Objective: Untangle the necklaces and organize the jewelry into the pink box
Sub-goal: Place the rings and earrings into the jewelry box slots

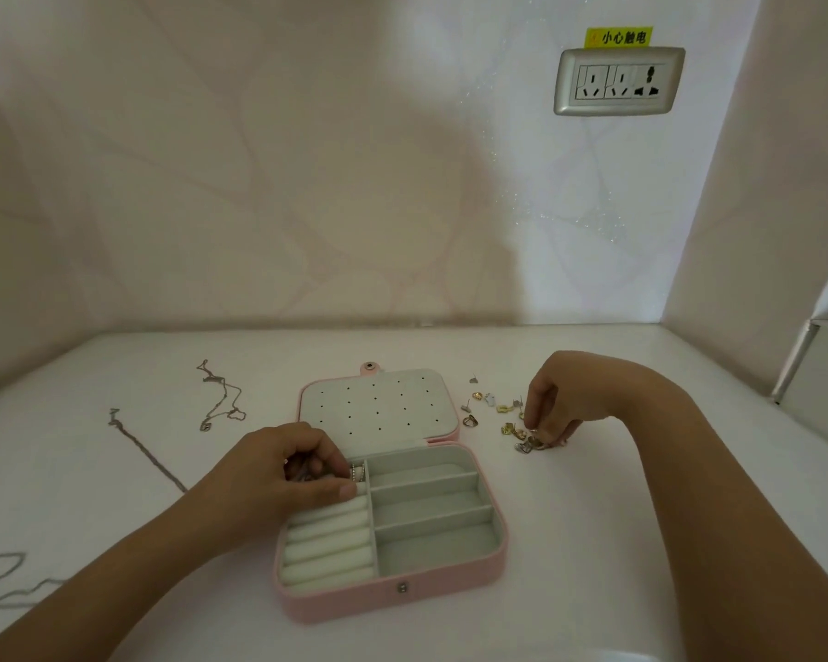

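The pink box (393, 597) lies open in the middle of the white surface (593, 542), with its perforated lid panel (374, 406) folded back toward 12 o'clock. At the 9 o'clock side of the tray the white ring rolls (328, 542) are found, and at the 3 o'clock side three grey compartments (431, 513) are seen, with nothing in them. The left hand (283, 475) is curled over the far end of the rolls, its fingers closed around a beaded ring (357, 472) that is being pushed into the slot. At 2 o'clock from the box a scatter of small gold and silver earrings (498, 413) lies, and the right hand (553, 408) is bent down over its near edge, with the fingertips pinched together on a small piece; which piece exactly cannot be told. At 10 o'clock two necklaces (221, 398) are laid out on the surface, and a third chain (1, 580) lies at 8 o'clock. The step in hand is judged to be the sorting of rings and earrings. For the next move a fine pinch is needed, so that an earring post is guided into one hole of the lid panel.
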